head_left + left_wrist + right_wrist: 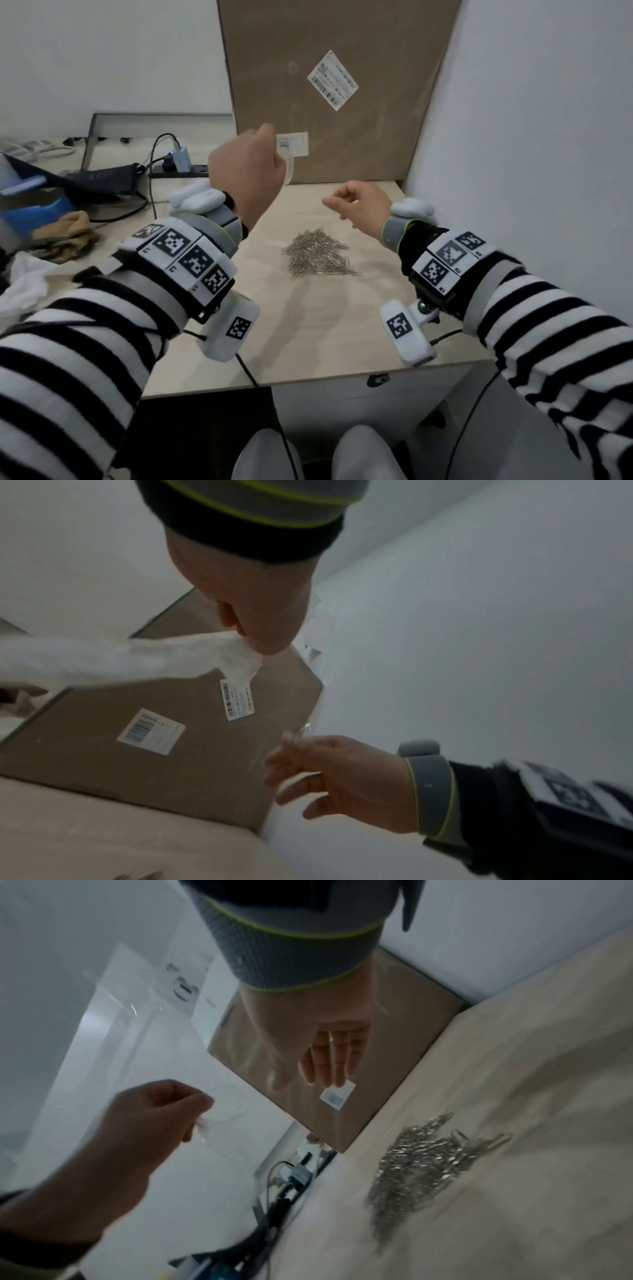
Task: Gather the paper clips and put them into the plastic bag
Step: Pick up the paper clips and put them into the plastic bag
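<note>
Striped sleeves [85,342] fill the foreground; both our hands are raised over the paper clips [317,255], which sit heaped on the table [308,342], below and between them. Left hand [248,164] is higher, fingers curled, pinching the clear plastic bag [240,664] by a top corner. Right hand [358,205] has its fingers loosely bent at the bag's lower edge; whether it actually grips, we can't tell. Likely next step: open the bag's mouth.
</note>
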A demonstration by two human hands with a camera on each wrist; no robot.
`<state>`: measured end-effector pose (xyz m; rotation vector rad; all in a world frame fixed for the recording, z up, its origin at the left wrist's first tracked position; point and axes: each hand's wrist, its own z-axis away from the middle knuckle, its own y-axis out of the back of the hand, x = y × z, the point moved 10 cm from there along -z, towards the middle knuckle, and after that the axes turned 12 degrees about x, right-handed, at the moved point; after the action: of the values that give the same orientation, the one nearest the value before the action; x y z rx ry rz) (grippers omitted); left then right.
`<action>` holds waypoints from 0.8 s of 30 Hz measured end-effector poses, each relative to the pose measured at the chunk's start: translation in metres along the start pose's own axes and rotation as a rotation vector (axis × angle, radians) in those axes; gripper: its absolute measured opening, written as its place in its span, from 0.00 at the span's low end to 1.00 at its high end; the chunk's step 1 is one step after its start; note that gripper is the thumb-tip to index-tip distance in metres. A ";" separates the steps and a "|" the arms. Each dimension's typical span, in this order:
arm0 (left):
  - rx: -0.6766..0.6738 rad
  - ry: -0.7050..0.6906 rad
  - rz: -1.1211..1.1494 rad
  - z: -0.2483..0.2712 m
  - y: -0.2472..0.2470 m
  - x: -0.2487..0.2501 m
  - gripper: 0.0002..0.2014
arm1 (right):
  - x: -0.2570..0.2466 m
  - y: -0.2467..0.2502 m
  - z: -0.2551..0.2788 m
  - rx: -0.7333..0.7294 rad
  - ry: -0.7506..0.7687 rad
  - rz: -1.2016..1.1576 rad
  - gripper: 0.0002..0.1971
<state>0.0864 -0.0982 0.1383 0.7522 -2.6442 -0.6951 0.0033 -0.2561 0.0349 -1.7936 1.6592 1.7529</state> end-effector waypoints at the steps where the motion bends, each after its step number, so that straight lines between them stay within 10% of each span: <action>1: -0.038 -0.016 -0.052 0.003 -0.008 -0.001 0.08 | 0.015 -0.011 0.000 -0.066 -0.014 0.148 0.16; 8: -0.450 0.075 -0.104 0.059 -0.085 -0.017 0.08 | 0.064 -0.073 0.026 -0.462 0.024 0.724 0.39; 18: -0.646 0.295 0.118 0.106 -0.123 -0.030 0.10 | 0.059 -0.084 0.032 -0.486 0.075 0.699 0.06; 24: -0.654 0.405 0.267 0.117 -0.120 -0.024 0.06 | 0.063 -0.065 0.023 -0.317 -0.034 0.485 0.06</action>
<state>0.1077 -0.1313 -0.0261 0.2995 -1.9235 -1.1052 0.0190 -0.2511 -0.0563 -1.5392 2.0238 2.3461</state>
